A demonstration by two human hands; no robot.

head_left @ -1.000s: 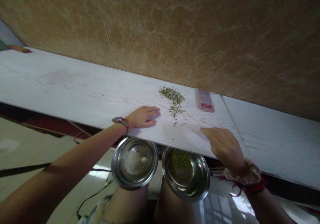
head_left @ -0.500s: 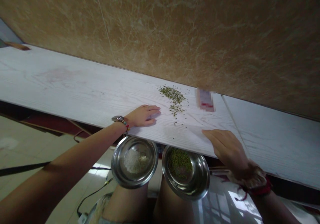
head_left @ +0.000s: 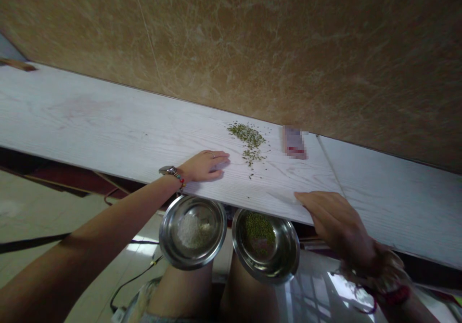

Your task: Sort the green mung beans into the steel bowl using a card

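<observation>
On the white wood-grain board (head_left: 144, 135) my left hand (head_left: 204, 165) lies palm down with fingers stretched out, holding nothing. Just beyond its fingertips is a loose spread of green mung beans (head_left: 249, 137), with a few stray ones nearer the front edge. My right hand (head_left: 334, 217) is over the board's front edge, its fingers extended leftward and close together; nothing shows in it, and its palm side is hidden. Below the edge, a steel bowl (head_left: 164, 248) contains white grains, and another steel bowl (head_left: 294, 265) contains mung beans.
Behind the mung beans lies a blurred, flat rectangular object (head_left: 294, 142). A brown marbled wall (head_left: 231, 48) rises along the board's back edge. Both bowls sit above my legs (head_left: 184, 294). A black cable (head_left: 124, 284) runs at the lower left.
My right hand has shifted a little to the right and down, away from the mung beans. My left hand stays in place on the board. The view has moved slightly.
</observation>
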